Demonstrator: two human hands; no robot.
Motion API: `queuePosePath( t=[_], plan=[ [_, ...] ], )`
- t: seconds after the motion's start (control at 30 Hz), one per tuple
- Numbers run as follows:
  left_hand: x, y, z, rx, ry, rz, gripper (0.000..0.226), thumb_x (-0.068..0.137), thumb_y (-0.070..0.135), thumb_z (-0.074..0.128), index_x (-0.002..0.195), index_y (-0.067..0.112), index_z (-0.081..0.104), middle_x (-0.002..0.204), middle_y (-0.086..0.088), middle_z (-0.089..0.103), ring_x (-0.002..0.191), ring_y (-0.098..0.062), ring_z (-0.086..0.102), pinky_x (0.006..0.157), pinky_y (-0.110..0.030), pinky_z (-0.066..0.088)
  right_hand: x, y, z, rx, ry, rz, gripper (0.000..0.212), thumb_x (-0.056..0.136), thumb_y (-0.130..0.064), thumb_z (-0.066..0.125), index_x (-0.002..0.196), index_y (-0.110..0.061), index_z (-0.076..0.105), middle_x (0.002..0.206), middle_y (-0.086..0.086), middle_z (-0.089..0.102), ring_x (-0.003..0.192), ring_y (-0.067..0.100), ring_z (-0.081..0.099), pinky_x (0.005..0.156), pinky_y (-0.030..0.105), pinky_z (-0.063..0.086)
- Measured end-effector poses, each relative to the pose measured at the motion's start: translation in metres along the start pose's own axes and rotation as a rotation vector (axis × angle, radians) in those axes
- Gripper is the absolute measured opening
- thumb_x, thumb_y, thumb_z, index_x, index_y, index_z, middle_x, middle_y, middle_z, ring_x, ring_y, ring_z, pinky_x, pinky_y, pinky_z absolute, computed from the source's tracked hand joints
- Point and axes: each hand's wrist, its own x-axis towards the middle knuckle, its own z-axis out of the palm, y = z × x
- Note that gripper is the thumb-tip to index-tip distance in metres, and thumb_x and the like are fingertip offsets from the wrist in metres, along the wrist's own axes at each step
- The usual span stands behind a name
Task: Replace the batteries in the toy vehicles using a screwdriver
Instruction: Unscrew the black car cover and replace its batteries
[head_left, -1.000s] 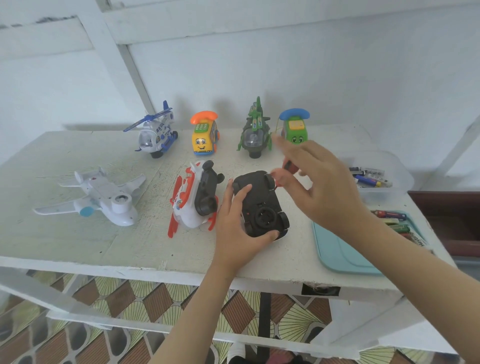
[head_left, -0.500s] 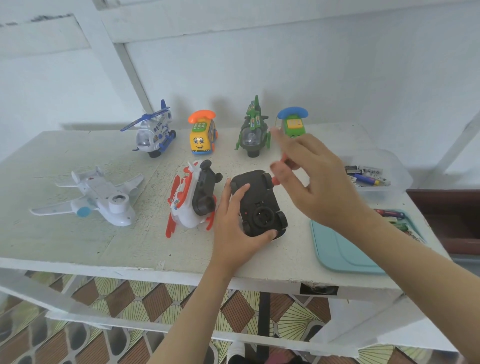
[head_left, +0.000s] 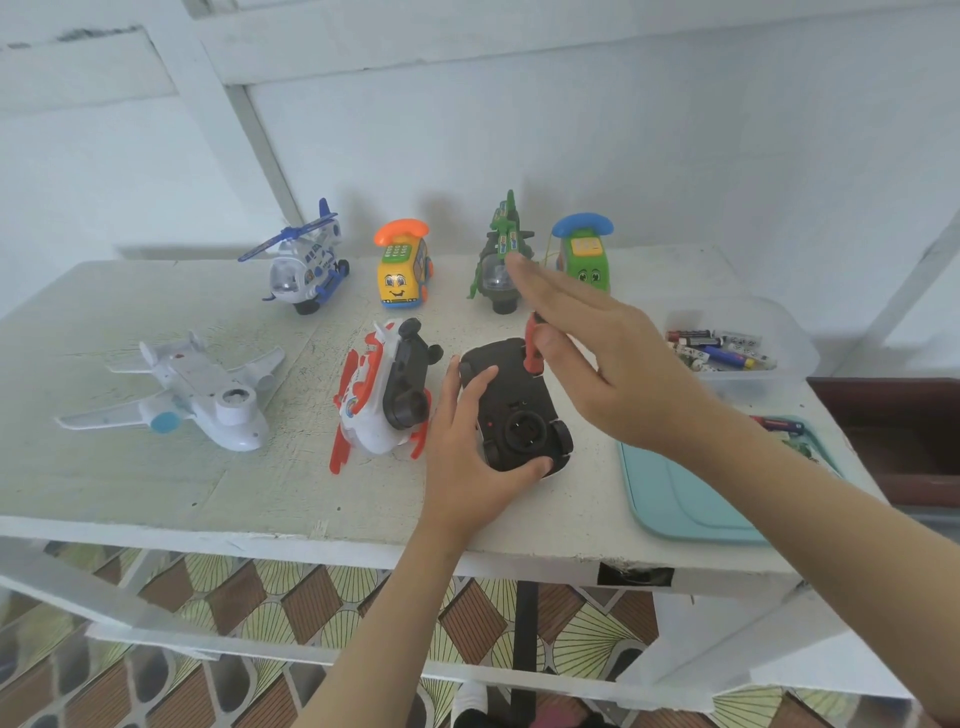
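A black toy car (head_left: 514, 410) lies upside down on the white table (head_left: 130, 478), near the front edge. My left hand (head_left: 467, 467) grips it from the left, thumb at its near end and fingers over its side. A red-handled screwdriver (head_left: 532, 345) stands upright on the far part of the car's underside. My right hand (head_left: 613, 374) pinches the handle between thumb and fingers, with the other fingers stretched out toward the back of the table. The screwdriver's tip is hidden.
A red-and-white toy (head_left: 379, 400) lies on its side just left of the car, with a white plane (head_left: 197, 395) further left. At the back stand a blue helicopter (head_left: 304, 265), yellow phone car (head_left: 402, 270), green helicopter (head_left: 498, 260) and green phone car (head_left: 584, 254). Right: a clear battery box (head_left: 795, 343) and teal tray (head_left: 675, 499).
My right hand's fingers have stretched further forward over the screwdriver, and more of the red handle shows. My left hand keeps its grip on the car.
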Motion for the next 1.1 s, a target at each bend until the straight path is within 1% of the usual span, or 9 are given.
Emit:
queuePosePath(
  t=[0.1, 0.3, 0.37, 0.47, 0.6, 0.73, 0.83, 0.97, 1.1],
  plan=[
    [0.0003, 0.0004, 0.0, 0.007, 0.006, -0.004, 0.091, 0.057, 0.061, 0.072, 0.135, 0.056, 0.026, 0.156, 0.025, 0.002, 0.144, 0.007, -0.001, 0.11, -0.018, 0.01, 0.0017, -0.0015, -0.0014, 0.021, 0.031, -0.005, 0.037, 0.093, -0.005, 0.054, 0.13, -0.008, 0.059, 0.086, -0.032, 0.057, 0.081, 0.004, 0.062, 0.092, 0.016, 0.046],
    [-0.0003, -0.0003, 0.0005, 0.018, 0.014, -0.014, 0.095, 0.058, 0.061, 0.072, 0.142, 0.046, 0.029, 0.156, 0.023, 0.005, 0.146, 0.001, 0.002, 0.115, -0.028, 0.014, -0.0002, 0.003, 0.0035, -0.131, 0.181, 0.066, 0.029, 0.087, -0.03, 0.067, 0.114, -0.019, 0.071, 0.075, 0.001, 0.057, 0.074, 0.006, 0.047, 0.072, 0.019, 0.041],
    [-0.0004, 0.0003, -0.0007, 0.007, 0.011, -0.008, 0.093, 0.057, 0.06, 0.072, 0.138, 0.051, 0.027, 0.157, 0.02, 0.006, 0.145, 0.004, 0.001, 0.113, -0.02, 0.01, 0.0, 0.0022, 0.0035, -0.238, 0.142, 0.045, 0.039, 0.093, -0.036, 0.052, 0.127, -0.018, 0.062, 0.092, -0.001, 0.062, 0.088, 0.009, 0.053, 0.079, 0.025, 0.045],
    [-0.0005, 0.0012, -0.0012, 0.003, 0.007, -0.001, 0.09, 0.057, 0.06, 0.072, 0.134, 0.055, 0.026, 0.159, 0.017, 0.007, 0.142, 0.01, -0.001, 0.104, -0.002, 0.004, -0.0007, -0.0019, -0.0012, -0.039, 0.027, 0.047, 0.045, 0.096, -0.017, 0.043, 0.141, -0.009, 0.047, 0.128, 0.003, 0.061, 0.125, 0.01, 0.05, 0.105, 0.017, 0.035],
    [-0.0004, 0.0004, -0.0008, 0.003, 0.008, 0.004, 0.089, 0.057, 0.059, 0.072, 0.134, 0.055, 0.027, 0.158, 0.018, 0.008, 0.143, 0.008, 0.0, 0.103, -0.001, 0.005, 0.0004, -0.0002, -0.0021, -0.005, 0.046, 0.02, 0.038, 0.09, -0.005, 0.059, 0.128, -0.011, 0.061, 0.09, -0.023, 0.062, 0.086, -0.003, 0.059, 0.088, 0.009, 0.041],
    [-0.0006, -0.0005, -0.0002, 0.01, 0.021, 0.015, 0.092, 0.057, 0.059, 0.073, 0.138, 0.049, 0.029, 0.156, 0.019, 0.009, 0.143, 0.009, 0.001, 0.105, -0.002, 0.006, -0.0031, 0.0038, 0.001, -0.1, 0.176, 0.043, 0.024, 0.088, -0.024, 0.067, 0.11, -0.015, 0.072, 0.076, 0.0, 0.057, 0.069, 0.014, 0.056, 0.074, 0.024, 0.046],
    [-0.0003, 0.0003, -0.0003, -0.003, 0.021, 0.013, 0.092, 0.056, 0.057, 0.074, 0.136, 0.05, 0.03, 0.156, 0.019, 0.009, 0.145, 0.003, 0.005, 0.109, -0.009, 0.01, -0.0039, 0.0028, -0.0001, -0.119, 0.105, 0.073, 0.04, 0.096, -0.03, 0.044, 0.126, -0.009, 0.062, 0.094, -0.006, 0.058, 0.082, 0.011, 0.058, 0.086, 0.021, 0.043],
    [-0.0001, -0.0003, -0.0005, -0.003, 0.023, 0.02, 0.09, 0.055, 0.058, 0.074, 0.134, 0.052, 0.03, 0.152, 0.029, 0.005, 0.145, 0.002, 0.006, 0.109, -0.008, 0.01, -0.0064, 0.0001, -0.0033, 0.044, -0.104, 0.148, 0.056, 0.096, -0.013, 0.033, 0.151, -0.008, 0.023, 0.1, -0.016, 0.053, 0.096, 0.012, 0.057, 0.09, 0.008, 0.036],
    [-0.0007, -0.0011, -0.0001, 0.004, 0.021, 0.012, 0.092, 0.055, 0.058, 0.074, 0.135, 0.054, 0.029, 0.15, 0.031, 0.003, 0.145, 0.004, 0.003, 0.112, -0.02, 0.012, -0.0056, 0.0024, 0.0007, 0.086, 0.052, 0.109, 0.052, 0.091, -0.013, 0.061, 0.141, -0.011, 0.047, 0.095, -0.006, 0.066, 0.083, 0.003, 0.064, 0.087, 0.02, 0.052]
  ],
)
